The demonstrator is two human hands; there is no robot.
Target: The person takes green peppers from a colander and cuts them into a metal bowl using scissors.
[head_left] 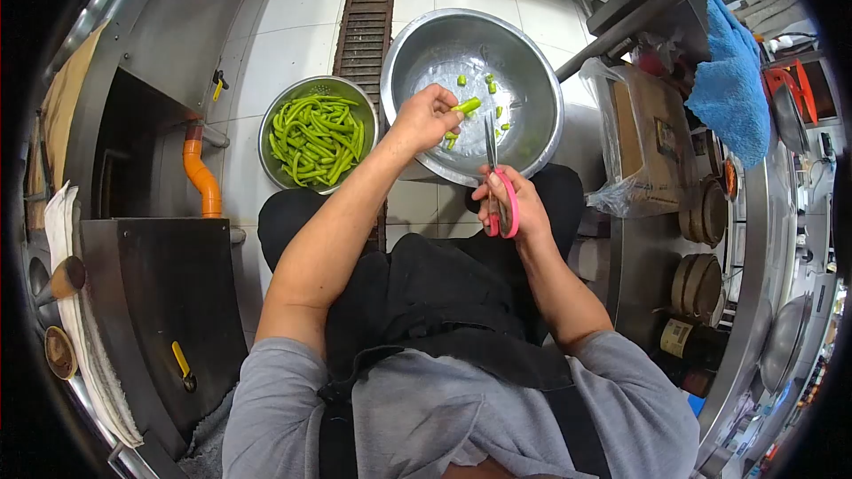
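My left hand (429,117) pinches a green chili pepper (466,106) over the large steel bowl (397,44). In my right hand (524,204) is a pair of scissors (508,213) with pink-red handles, blades pointing away from me beside the pepper. Whether the blades touch the pepper I cannot tell. Several short cut green pieces (492,87) lie on the bottom of the large bowl. Left of it stands a smaller steel colander (266,137) heaped with whole long green chili peppers (315,137).
A floor drain grate (366,18) runs behind the bowls across white tiles. Steel cabinets and an orange pipe (202,177) stand at left. To the right are a plastic-wrapped cardboard box (652,129), a hanging blue towel (732,80) and shelves with bottles.
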